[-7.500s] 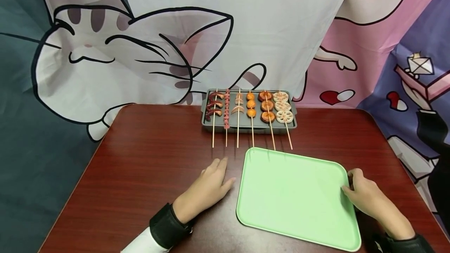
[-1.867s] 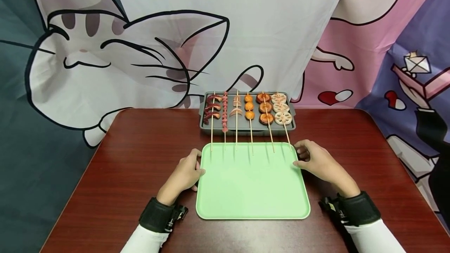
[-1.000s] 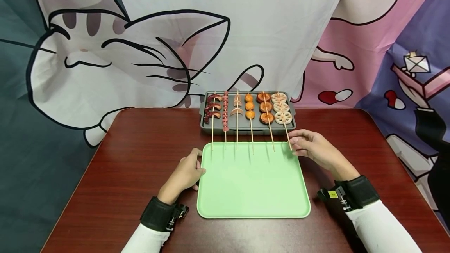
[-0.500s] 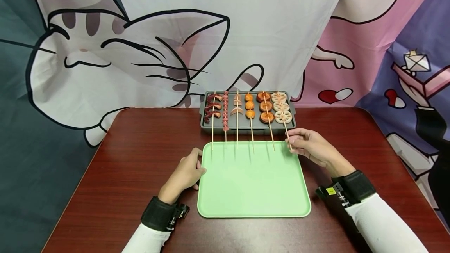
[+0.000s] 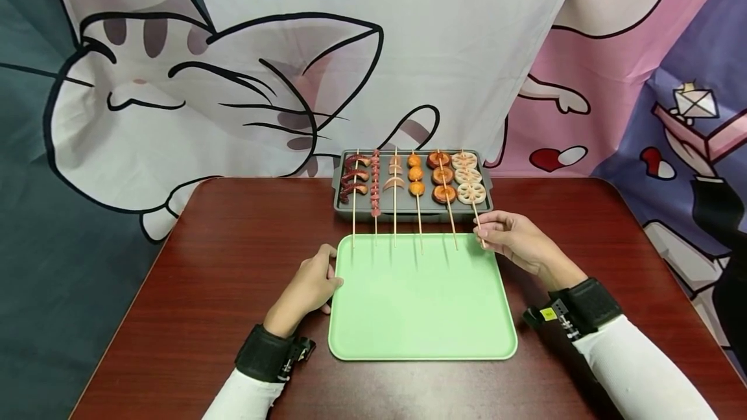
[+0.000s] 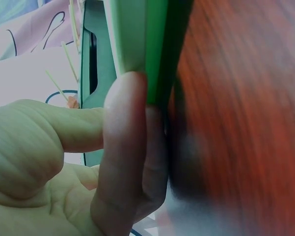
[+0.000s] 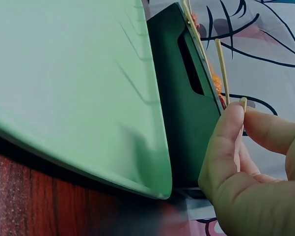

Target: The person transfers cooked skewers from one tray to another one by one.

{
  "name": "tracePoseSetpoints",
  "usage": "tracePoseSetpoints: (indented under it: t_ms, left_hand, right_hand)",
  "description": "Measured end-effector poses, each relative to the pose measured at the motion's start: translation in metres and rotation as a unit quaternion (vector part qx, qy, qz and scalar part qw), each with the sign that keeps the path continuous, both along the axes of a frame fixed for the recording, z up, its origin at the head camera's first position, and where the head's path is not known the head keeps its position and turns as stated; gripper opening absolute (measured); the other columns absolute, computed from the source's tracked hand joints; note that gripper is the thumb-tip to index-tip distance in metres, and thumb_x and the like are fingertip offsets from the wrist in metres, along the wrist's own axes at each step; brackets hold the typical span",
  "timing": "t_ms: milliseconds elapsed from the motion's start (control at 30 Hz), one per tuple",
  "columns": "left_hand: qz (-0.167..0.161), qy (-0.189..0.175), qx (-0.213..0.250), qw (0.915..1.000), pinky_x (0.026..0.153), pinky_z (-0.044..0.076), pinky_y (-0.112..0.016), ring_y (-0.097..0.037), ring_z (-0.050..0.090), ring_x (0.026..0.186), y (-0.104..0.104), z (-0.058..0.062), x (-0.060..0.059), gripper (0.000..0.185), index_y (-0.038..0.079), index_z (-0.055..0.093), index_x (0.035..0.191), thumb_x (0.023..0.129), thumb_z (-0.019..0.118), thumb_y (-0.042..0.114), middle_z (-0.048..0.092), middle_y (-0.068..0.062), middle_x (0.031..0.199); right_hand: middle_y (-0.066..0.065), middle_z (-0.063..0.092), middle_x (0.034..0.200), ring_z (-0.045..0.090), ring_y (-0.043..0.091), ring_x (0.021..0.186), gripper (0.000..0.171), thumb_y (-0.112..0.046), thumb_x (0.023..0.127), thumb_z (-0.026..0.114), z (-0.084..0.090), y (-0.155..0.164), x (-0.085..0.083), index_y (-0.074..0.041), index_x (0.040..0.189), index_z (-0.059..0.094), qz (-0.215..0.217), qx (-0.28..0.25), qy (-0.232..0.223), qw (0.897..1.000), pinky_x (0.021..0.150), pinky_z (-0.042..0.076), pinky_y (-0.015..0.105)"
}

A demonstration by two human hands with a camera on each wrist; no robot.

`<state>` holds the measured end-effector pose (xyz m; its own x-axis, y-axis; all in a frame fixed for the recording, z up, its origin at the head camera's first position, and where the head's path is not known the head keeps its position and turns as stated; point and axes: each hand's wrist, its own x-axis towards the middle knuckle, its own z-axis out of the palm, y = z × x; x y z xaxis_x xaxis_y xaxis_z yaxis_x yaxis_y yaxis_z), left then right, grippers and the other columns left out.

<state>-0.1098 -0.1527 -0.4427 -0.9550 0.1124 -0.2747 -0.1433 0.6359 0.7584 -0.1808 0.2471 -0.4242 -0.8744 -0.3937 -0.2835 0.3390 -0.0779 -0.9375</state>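
My left hand (image 5: pixel 303 290) grips the left edge of a light green tray (image 5: pixel 423 303), thumb on the rim; the left wrist view shows fingers against the tray's edge (image 6: pixel 130 39). At the tray's far right corner, my right hand (image 5: pixel 519 242) pinches the bare stick of a lotus root skewer (image 5: pixel 471 194) between thumb and fingers. The stick's tip (image 7: pixel 243 101) pokes out between them in the right wrist view. The lotus slices still lie on a dark grey grill pan (image 5: pixel 432 218), just behind the tray.
Left of the lotus skewer lie a mushroom-like skewer (image 5: pixel 443 194), an orange ball skewer (image 5: pixel 416 174), a pale-sliced skewer (image 5: pixel 394 183), a pink one (image 5: pixel 375 183) and a dark red one (image 5: pixel 355 175). Their sticks overhang the tray. A printed cloth (image 5: pixel 455 50) hangs behind the brown table (image 5: pixel 204 316).
The tray, earlier slanted and farther right, now lies straight before the grill pan. My right hand left its right edge and took hold of the lotus root skewer's stick; my left hand stays on the tray.
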Motion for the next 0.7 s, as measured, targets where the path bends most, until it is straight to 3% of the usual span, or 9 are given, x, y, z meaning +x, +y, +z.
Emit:
tracePoseSetpoints:
  t_ms: [700]
  left_hand:
    - [0.000, 0.002, 0.001, 1.0000, 0.042, 0.056, -0.034, -0.024, 0.057, 0.049, -0.0003, -0.0007, 0.0005, 0.049, -0.001, 0.046, 0.139, 0.096, 0.068, -0.003, 0.053, -0.012, 0.084]
  right_hand:
    - [0.003, 0.071, 0.093, 0.070, 0.012, 0.080, 0.020, 0.003, 0.099, 0.063, 0.0050, 0.0082, 0.0076, 0.002, 0.117, 0.053, 0.025, 0.055, 0.012, 0.998, 0.075, 0.064, 0.025]
